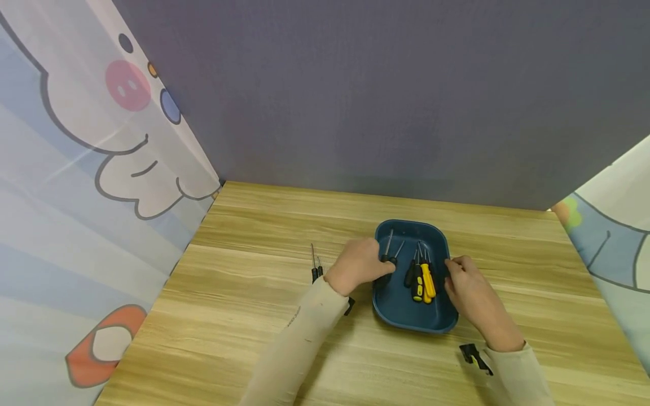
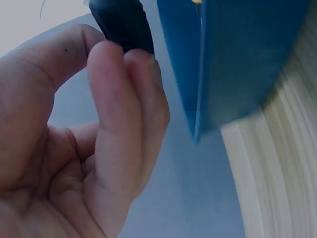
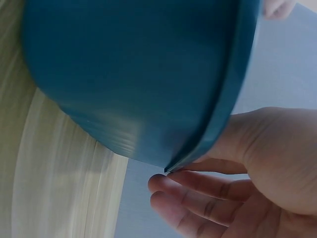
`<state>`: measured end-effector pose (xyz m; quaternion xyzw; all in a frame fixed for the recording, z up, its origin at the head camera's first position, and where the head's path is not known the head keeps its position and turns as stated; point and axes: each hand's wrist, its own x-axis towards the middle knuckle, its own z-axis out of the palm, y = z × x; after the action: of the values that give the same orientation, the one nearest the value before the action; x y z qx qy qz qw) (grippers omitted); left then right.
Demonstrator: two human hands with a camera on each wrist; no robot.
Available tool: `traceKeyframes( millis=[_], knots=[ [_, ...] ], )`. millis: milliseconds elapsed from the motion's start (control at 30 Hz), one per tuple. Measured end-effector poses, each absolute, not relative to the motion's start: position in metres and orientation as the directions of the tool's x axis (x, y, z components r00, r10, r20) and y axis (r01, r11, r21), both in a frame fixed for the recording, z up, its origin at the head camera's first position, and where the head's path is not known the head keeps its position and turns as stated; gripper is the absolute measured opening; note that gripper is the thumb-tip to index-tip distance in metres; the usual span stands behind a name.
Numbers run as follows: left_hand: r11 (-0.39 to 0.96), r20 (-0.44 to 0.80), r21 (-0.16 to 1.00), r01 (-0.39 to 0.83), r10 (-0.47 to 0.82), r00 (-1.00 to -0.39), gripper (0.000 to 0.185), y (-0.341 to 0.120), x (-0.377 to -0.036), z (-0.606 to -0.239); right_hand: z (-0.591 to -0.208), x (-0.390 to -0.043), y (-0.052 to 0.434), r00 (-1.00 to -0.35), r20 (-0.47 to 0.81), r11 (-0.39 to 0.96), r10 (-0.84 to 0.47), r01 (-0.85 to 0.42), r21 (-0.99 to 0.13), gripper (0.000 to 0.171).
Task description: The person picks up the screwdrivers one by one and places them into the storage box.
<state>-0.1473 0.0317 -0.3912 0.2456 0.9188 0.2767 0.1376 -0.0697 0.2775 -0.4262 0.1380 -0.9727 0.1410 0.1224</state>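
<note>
A dark blue plastic tray (image 1: 403, 317) stands on the wooden table. My left hand (image 1: 359, 264) is over its left rim, thumb and fingers pinching the ribbed black handle (image 2: 124, 25) of a screwdriver. Beside it in the tray is a second black-handled screwdriver (image 1: 393, 260), partly hidden by the thumb. Several more screwdrivers lie together mid-tray, among them a black and yellow one (image 1: 417, 285) and a yellow-handled one (image 1: 427, 281). On the tray's right side, my right hand (image 1: 469, 293) pinches the rim (image 3: 218, 119) between thumb and fingers.
Two black-handled screwdrivers (image 1: 315, 273) lie on the table (image 1: 244, 316) left of the tray, partly covered by the left forearm. A grey panel (image 1: 381, 101) rises along the table's back edge. Cartoon-printed curtains (image 1: 76, 186) hang at both sides.
</note>
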Motion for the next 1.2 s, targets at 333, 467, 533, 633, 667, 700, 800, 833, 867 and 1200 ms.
traceKeyframes(
  millis=[333,467,533,633,667,700,800,833,867,1200],
  knots=[
    [0.767,-0.198,0.505,0.397,0.55,-0.811,0.046,0.082,-0.152,-0.395,-0.426,-0.069,0.278,-0.937,0.264,0.924,-0.227,-0.293,-0.246,0.038],
    [0.81,-0.241,0.438,0.39,0.524,-0.817,0.041,0.096,-0.151,-0.392,-0.425,-0.069,0.278,-0.94,0.255,0.924,-0.225,-0.289,-0.249,0.038],
    [0.818,-0.25,0.424,0.39,0.519,-0.817,0.039,0.102,-0.151,-0.392,-0.425,-0.069,0.278,-0.939,0.257,0.924,-0.228,-0.292,-0.248,0.038],
    [0.831,-0.272,0.408,0.379,0.507,-0.818,0.037,0.109,-0.152,-0.394,-0.425,-0.069,0.278,-0.938,0.258,0.923,-0.23,-0.294,-0.249,0.037],
    [0.836,-0.277,0.397,0.378,0.503,-0.819,0.037,0.111,-0.152,-0.396,-0.425,-0.069,0.278,-0.938,0.259,0.922,-0.23,-0.295,-0.25,0.037],
    [0.842,-0.282,0.387,0.376,0.497,-0.821,0.036,0.112,-0.152,-0.397,-0.425,-0.069,0.278,-0.938,0.259,0.921,-0.231,-0.297,-0.252,0.037],
    [0.857,-0.293,0.348,0.379,0.484,-0.825,0.031,0.117,-0.154,-0.401,-0.426,-0.068,0.278,-0.936,0.262,0.92,-0.236,-0.302,-0.251,0.037],
    [0.859,-0.296,0.339,0.383,0.484,-0.823,0.029,0.118,-0.154,-0.403,-0.426,-0.068,0.279,-0.934,0.266,0.919,-0.237,-0.305,-0.249,0.038],
    [0.86,-0.301,0.333,0.386,0.485,-0.821,0.027,0.12,-0.155,-0.404,-0.426,-0.068,0.279,-0.932,0.271,0.919,-0.238,-0.307,-0.248,0.038],
    [0.876,-0.377,0.35,0.332,0.456,-0.806,0.015,0.129,-0.155,-0.409,-0.427,-0.068,0.28,-0.925,0.289,0.914,-0.249,-0.322,-0.245,0.038]
  ],
)
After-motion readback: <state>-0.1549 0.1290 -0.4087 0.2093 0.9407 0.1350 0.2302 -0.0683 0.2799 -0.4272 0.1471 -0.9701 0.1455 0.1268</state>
